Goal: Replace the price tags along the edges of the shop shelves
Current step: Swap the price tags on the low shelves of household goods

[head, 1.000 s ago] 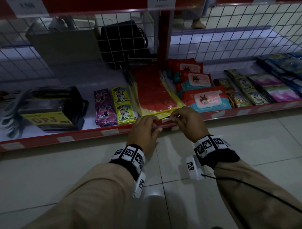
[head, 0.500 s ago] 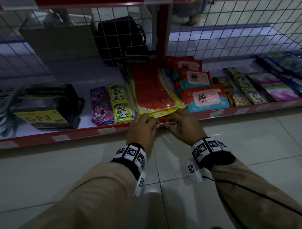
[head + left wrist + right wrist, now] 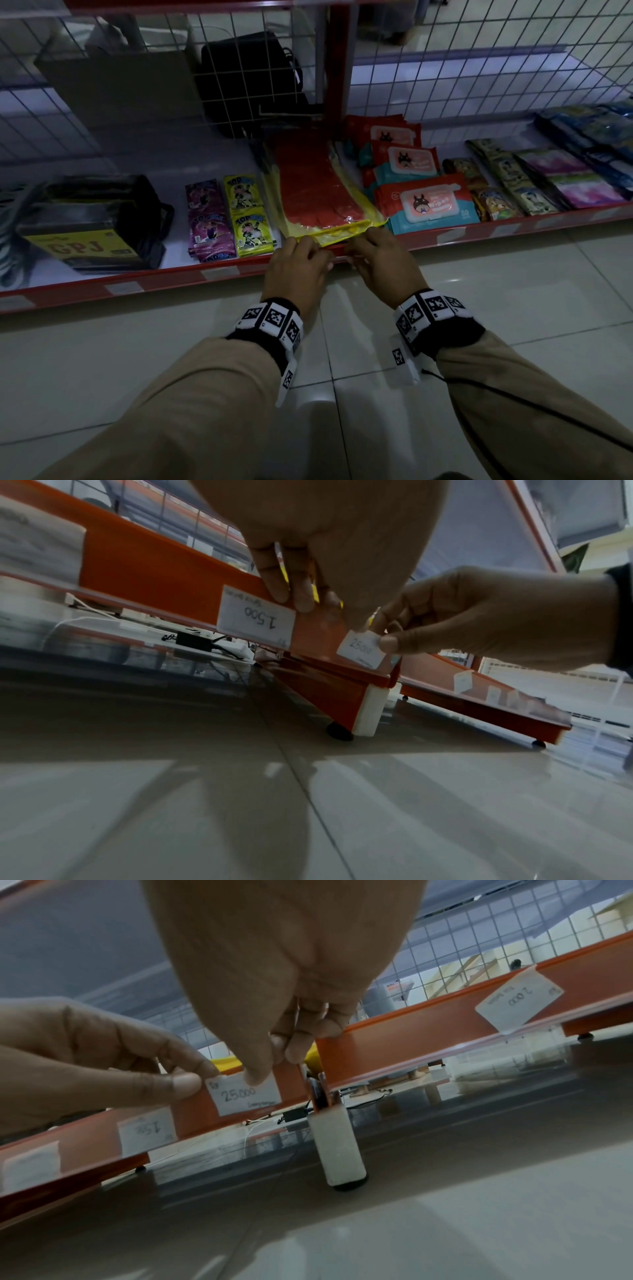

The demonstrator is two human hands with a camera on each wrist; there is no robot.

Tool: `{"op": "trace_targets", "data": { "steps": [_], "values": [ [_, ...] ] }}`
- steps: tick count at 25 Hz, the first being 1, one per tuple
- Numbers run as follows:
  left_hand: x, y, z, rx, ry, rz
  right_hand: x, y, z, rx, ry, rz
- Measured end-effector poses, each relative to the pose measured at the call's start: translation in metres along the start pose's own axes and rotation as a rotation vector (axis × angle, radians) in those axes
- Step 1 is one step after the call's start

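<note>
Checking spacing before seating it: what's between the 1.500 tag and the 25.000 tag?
Only bare orange rail separates the 1.500 tag from the 25.000 tag; both wrist views show it.

Both arms are reaching forward, wrists close together; the left hand (image 3: 294, 270) and right hand (image 3: 383, 263) are each pinching with curled fingertips.

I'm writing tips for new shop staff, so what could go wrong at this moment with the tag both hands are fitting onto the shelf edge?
1. The 25.000 tag is pinched only at its corners by the left hand and right hand, and sits tilted on the red shelf edge; it may seat crooked or crease.
2. It sits near the shelf's end by the white post, so it could slide out.
</note>
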State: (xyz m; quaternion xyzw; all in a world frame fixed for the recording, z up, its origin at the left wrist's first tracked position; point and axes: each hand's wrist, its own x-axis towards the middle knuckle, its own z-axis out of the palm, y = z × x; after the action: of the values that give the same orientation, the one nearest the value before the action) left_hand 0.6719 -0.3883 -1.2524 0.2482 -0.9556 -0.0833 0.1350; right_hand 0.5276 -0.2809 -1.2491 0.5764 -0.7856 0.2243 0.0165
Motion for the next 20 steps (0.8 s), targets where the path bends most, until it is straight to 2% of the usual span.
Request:
{"op": "trace_targets", "data": {
  "steps": [9, 14, 20],
  "values": [
    [0.001, 0.001, -0.002, 0.066, -0.061, -0.013, -0.001, -0.002, 0.006, -0.008, 0.007, 0.004],
    [-0.003, -0.005, -0.009, -0.035, -0.054, 0.022, -0.002, -0.004, 0.001, 0.067, 0.033, 0.044],
    [-0.014, -0.015, -0.020, -0.045, -0.086, 0.052, -0.001, -0.020, 0.001, -0.037, 0.017, 0.075]
  ]
}}
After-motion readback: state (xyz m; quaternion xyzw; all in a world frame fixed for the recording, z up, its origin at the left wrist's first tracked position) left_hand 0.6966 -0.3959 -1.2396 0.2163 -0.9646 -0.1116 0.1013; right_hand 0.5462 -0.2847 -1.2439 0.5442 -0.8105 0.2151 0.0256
